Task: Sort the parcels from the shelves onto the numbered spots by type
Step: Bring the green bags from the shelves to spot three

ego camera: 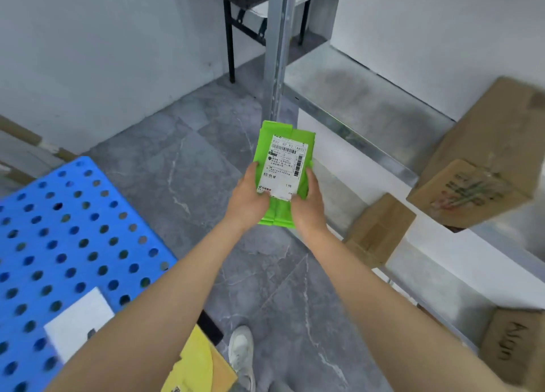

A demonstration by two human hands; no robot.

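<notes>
Parcel [267,144] of bright green plastic film, folded flat into a soft oblong packet, with a white shipping label [287,164] stuck across its upper face; the label carries barcodes and printed characters. It is held up in front of the person, above the grey marbled floor [182,170], near the foot of the metal upright [275,67] and just left of the lower shelf board [362,102].

The left hand [249,198] grasps the packet's left edge, thumb on top by the label's lower corner, fingers curled underneath. The right hand [308,206] grasps the right edge the same way, thumb over the top, fingers hidden below.

Cardboard boxes [380,229] sit on the shelving to the right. At left, a blue perforated platform [73,229] bears a white sheet [78,321]; a yellow envelope [197,362] lies by its near corner, beside a white shoe [241,350].
</notes>
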